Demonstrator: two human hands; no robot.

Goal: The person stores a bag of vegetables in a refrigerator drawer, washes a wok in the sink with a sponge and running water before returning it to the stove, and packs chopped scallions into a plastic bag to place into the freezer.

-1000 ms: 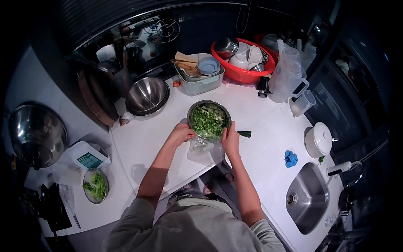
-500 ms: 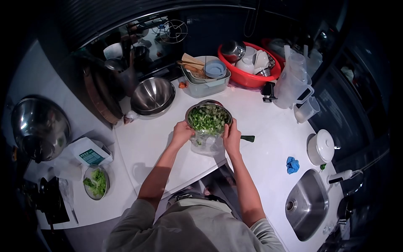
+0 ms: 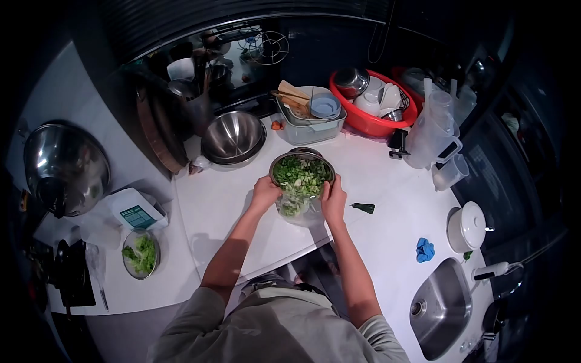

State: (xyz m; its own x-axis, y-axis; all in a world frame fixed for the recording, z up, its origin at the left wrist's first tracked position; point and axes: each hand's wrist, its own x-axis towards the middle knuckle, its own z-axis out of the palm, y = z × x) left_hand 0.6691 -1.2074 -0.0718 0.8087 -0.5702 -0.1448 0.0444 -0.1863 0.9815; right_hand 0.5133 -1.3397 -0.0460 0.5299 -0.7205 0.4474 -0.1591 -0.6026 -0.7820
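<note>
A steel bowl of chopped greens is tilted toward me over the counter's front. My left hand is closed on its left side, and my right hand grips the right side. Just below the bowl's near rim stands a clear see-through container, with pale green pieces inside its upper part. Whether the bowl rests on the container I cannot tell. To the right of my right hand lies a dark green piece, perhaps a vegetable end or a handle.
Stacked steel bowls stand behind left; a pale tub and red basin of dishes sit farther back. Right are plastic jugs, a blue cloth, a white pot and the sink. Lettuce sits left in a bowl.
More green pieces now show in the clear container, and the greens in the bowl have slid toward its near rim. Both hands keep their hold. The camera view has shifted slightly.
</note>
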